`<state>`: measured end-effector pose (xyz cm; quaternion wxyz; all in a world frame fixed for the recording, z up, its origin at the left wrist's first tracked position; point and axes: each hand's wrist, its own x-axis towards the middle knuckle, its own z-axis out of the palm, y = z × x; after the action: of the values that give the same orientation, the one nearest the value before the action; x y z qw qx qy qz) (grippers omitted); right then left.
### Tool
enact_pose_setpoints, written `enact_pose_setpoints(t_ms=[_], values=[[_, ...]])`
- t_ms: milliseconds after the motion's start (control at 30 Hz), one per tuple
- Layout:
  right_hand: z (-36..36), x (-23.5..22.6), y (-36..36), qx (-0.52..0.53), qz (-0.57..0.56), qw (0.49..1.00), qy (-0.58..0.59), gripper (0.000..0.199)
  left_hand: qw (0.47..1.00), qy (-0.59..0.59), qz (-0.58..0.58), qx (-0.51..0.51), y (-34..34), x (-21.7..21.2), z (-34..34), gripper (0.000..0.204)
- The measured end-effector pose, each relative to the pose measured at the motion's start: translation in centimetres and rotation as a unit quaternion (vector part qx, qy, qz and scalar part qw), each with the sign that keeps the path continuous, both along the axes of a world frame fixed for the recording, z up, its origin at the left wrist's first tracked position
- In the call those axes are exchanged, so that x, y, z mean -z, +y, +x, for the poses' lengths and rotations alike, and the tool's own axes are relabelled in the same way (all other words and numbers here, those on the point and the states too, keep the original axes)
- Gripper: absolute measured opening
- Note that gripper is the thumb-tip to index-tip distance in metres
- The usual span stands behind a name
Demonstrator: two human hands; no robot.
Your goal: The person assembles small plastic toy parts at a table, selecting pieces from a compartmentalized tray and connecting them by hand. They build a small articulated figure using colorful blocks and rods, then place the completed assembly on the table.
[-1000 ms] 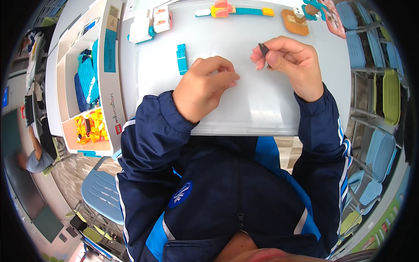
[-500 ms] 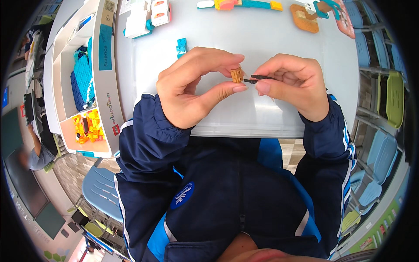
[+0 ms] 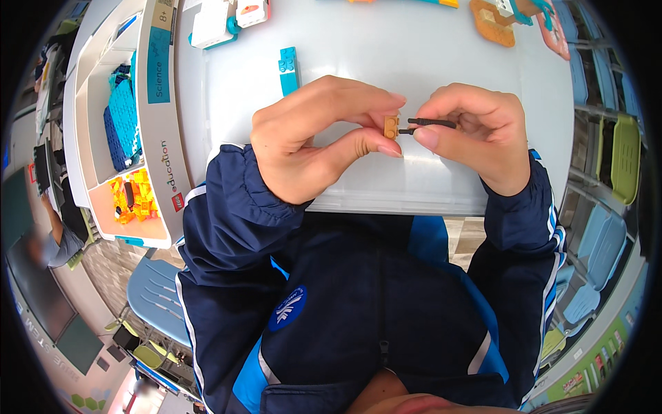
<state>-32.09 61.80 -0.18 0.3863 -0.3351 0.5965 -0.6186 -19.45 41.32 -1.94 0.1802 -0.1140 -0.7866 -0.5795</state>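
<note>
Both hands are raised just above the near edge of the white table, held close, likely for a steady line-up. The left hand pinches a small tan brick between thumb and fingertips; the right hand grips a thin black pin, its tip touching the brick. Farther off lies a turquoise brick, and left, a parts tray

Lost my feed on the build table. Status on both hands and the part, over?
Left hand pinches a small tan brick. Right hand holds a thin black pin at the brick's side. Nothing between them.
</note>
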Motion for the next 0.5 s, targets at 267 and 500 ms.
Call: enact_pose_setpoints(t_ms=[267, 500], values=[[0.32, 0.40, -0.05, 0.006, -0.009, 0.999, 0.035, 0.009, 1.000, 0.001, -0.002, 0.000, -0.05, 0.04, 0.05, 0.033], [0.26, -0.01, -0.08, -0.003, 0.045, 0.998, 0.040, 0.007, 1.000, -0.007, -0.018, -0.017, 0.07, 0.20, 0.05, 0.030]])
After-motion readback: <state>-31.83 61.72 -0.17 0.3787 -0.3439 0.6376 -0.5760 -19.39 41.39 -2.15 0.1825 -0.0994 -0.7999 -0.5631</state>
